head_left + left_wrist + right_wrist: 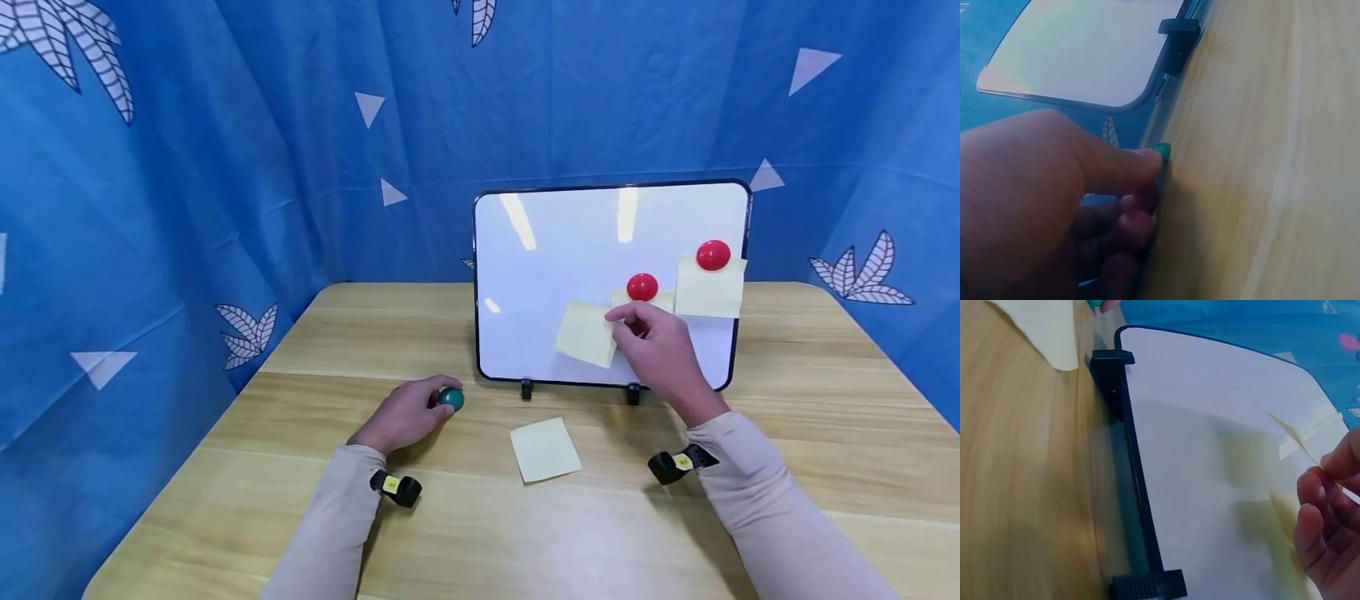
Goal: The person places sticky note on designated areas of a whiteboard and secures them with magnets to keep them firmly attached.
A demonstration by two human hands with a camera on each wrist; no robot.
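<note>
My left hand [401,414] pinches a round green magnet [452,400] between thumb and fingers, low over the table left of the whiteboard [540,267]. Only a sliver of the green magnet [1163,150] shows past the thumb in the left wrist view. With thumb and fingertips, my right hand [662,346] holds a pale yellow sticky note [585,333] by its edge, tilted in front of the board's lower part. The right wrist view shows this note [1294,437] nearly edge-on, apart from the board. Behind the right hand, another note [663,300] is partly hidden.
One red magnet [642,287] sits at the top of the partly hidden note. A second red magnet [713,255] holds a note [708,292] at the board's right edge. Another loose note [546,451] lies on the wooden table [480,533]. Black feet [527,389] support the board.
</note>
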